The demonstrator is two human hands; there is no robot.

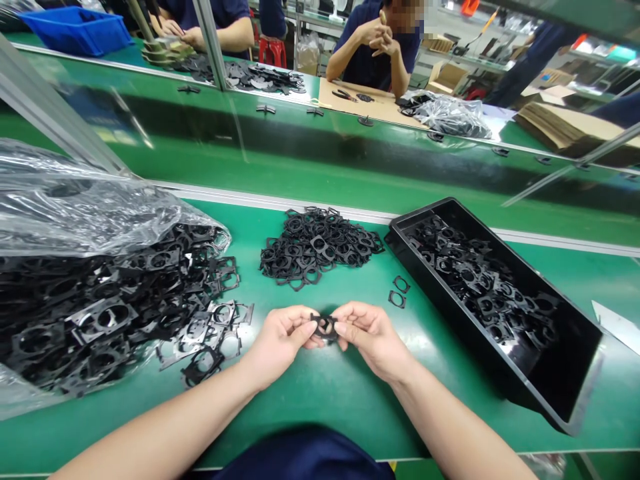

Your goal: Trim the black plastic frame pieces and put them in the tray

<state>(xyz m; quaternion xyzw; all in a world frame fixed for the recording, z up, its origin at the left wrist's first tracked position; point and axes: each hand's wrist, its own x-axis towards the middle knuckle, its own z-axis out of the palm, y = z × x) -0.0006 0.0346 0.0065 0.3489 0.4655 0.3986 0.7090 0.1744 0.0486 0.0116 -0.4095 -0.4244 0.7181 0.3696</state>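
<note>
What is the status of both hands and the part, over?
Left hand and right hand both pinching one black part. Part held above green table. Nothing seen between hands and black tray.

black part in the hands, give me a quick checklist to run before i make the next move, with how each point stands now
1. Black part gripped from both sides by the left hand and right hand: ok
2. Black part sound and a single piece: cannot tell, fingers cover its ends
3. Black tray upright and open at the top: ok
4. No strays between the middle heap and the tray: not ok, two loose parts lie there
5. Plastic bag keeping its parts in: not ok, some spill onto the table
</note>
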